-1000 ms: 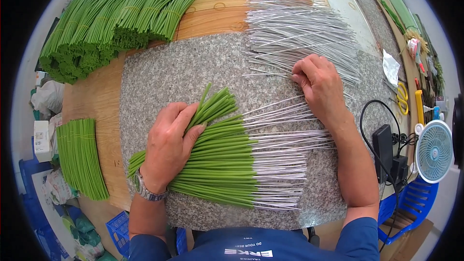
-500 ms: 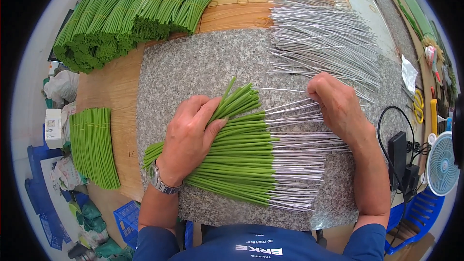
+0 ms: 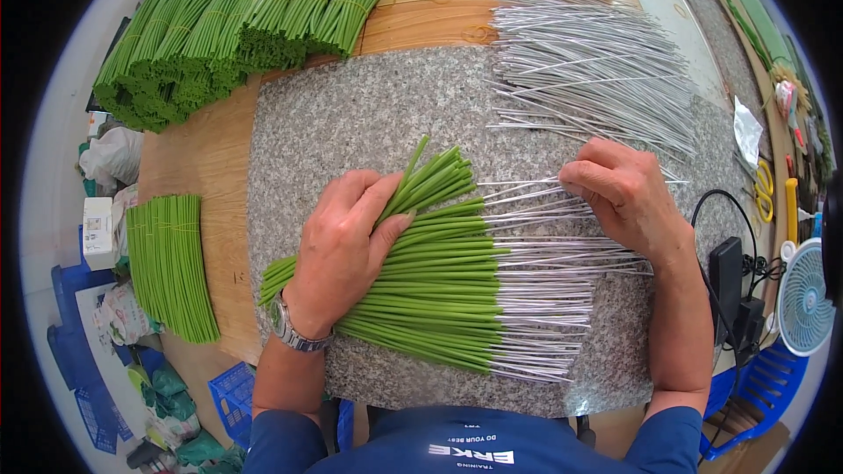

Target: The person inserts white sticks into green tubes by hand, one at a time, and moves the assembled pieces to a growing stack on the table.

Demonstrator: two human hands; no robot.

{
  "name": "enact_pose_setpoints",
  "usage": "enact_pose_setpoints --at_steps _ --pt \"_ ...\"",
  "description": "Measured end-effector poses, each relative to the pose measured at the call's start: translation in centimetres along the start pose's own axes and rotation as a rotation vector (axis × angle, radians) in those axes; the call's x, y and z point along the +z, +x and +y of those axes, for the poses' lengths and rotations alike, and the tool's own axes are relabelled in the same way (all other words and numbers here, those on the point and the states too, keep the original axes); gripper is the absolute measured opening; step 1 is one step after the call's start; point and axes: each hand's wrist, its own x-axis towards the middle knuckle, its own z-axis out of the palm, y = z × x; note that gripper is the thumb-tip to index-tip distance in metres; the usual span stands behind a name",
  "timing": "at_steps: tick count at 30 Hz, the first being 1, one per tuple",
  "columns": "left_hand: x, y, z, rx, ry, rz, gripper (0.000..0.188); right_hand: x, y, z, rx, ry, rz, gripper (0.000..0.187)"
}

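Thumb and fingers of my left hand are wrapped round a small bunch of thin green tubes, lying over a wide fan of more green tubes. Silver wires stick out of the right ends of the fanned tubes. My right hand is pinched on a thin wire whose left tip is at the ends of the held bunch; whether it is inside a tube I cannot tell. Beyond my right hand lies a heap of loose silver wires.
All this lies on a speckled stone slab. Tied green bundles are piled at far left, with a smaller bundle nearer. At right are a black power adapter with cable, yellow scissors and a small fan.
My right hand has shifted slightly nearer and to the right, and the pinched wire now lies lower beside the bunch. My left hand stays in place.
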Motion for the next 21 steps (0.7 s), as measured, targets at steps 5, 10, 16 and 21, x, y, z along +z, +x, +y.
enact_pose_setpoints --at_steps 5,10,16,21 --pt "0.2 0.0 -0.1 0.003 0.0 0.005 0.04 0.3 -0.2 0.2 -0.015 0.002 0.009 0.021" --pt "0.1 0.0 -0.1 0.01 0.005 0.005 0.04 0.2 0.1 0.1 -0.057 -0.017 0.022 0.021" --pt "0.1 0.0 0.0 0.005 0.0 0.004 0.04 0.7 0.4 0.2 -0.124 -0.044 0.027 0.018" --pt "0.1 0.0 0.0 0.0 -0.012 0.012 0.038 3.9 1.1 -3.1 -0.21 0.007 0.035 0.022"
